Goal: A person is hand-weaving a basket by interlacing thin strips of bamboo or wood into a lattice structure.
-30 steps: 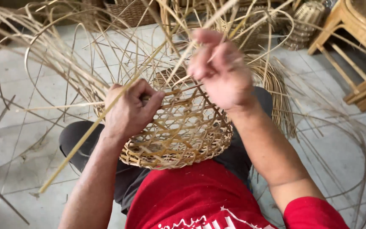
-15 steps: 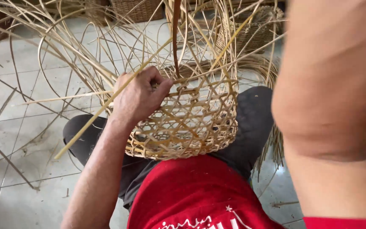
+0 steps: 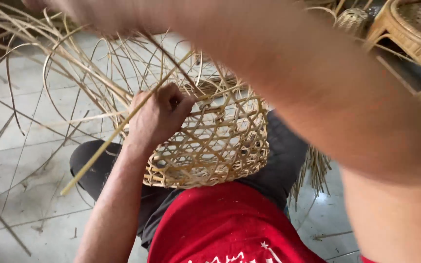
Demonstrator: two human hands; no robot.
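The half-woven basket (image 3: 210,146) rests on the person's lap, its loose strips (image 3: 74,78) fanning up and leftward. The left hand (image 3: 159,114) is closed on its upper rim. The right hand's (image 3: 64,7) grip is blurred; its forearm crosses above.

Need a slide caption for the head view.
Left hand grips strips at the rim of a half-woven basket on the lap; blurred right arm crosses above.
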